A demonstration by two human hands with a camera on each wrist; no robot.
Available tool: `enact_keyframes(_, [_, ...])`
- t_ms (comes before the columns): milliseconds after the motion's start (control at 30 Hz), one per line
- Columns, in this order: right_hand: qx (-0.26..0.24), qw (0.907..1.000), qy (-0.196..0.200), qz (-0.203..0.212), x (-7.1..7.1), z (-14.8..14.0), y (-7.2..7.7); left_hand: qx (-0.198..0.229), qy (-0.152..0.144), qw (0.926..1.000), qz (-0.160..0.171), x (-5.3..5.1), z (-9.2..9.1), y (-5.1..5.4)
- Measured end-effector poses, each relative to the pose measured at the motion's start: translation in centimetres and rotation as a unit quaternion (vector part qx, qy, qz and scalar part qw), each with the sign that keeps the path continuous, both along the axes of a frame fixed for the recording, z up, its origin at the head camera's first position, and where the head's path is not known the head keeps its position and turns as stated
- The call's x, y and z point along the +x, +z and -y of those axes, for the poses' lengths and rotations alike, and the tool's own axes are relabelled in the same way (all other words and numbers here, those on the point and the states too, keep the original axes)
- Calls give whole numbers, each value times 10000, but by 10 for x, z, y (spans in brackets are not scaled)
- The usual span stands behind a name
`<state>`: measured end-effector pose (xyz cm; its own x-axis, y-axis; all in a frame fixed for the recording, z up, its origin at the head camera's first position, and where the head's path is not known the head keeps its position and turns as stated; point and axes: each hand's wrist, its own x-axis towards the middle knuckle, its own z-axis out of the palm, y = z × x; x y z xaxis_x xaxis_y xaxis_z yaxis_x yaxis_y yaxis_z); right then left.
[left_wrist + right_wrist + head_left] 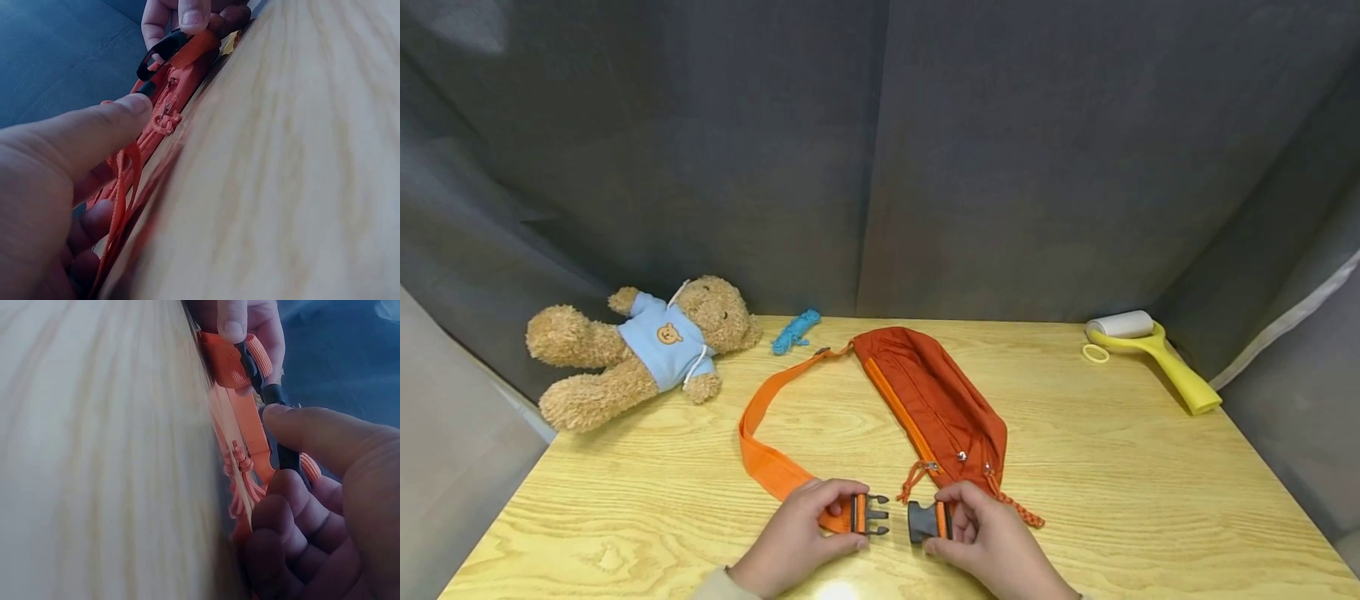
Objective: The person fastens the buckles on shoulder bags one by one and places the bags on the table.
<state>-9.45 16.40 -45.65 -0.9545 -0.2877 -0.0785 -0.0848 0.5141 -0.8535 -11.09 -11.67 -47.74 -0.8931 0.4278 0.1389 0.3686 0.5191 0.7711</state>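
A red waist bag [928, 400] lies on the table, its orange strap [767, 417] looping out to the left. My left hand [808, 529] pinches the black pronged half of the side-release buckle [874, 514] at the strap's end. Facing it, my right hand [988, 542] pinches the black socket half [921, 522] between thumb and fingers. A small gap separates the two halves, with the prongs pointing at the socket. In the right wrist view the socket half [275, 397] shows by the thumb tip, and much of the orange webbing is hidden behind fingers.
A teddy bear [662, 342] in a blue top lies at the back left, beside a bundle of blue cord [796, 331]. At the back right are a yellow-handled tool [1180, 375] with a white roll [1120, 324] and a yellow ring [1095, 353]. Dark curtains [1000, 167] stand behind the table.
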Motion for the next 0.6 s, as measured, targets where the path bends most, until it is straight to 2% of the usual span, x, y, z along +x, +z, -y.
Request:
enact_keyframes(467, [27,10000,-36,-9,0,3,1,103,-93,9997,-183,0,-8,-2])
enact_keyframes(600, [61,10000,-32,-64,0,3,1,123,-97,9998,-115,1,-10,-2])
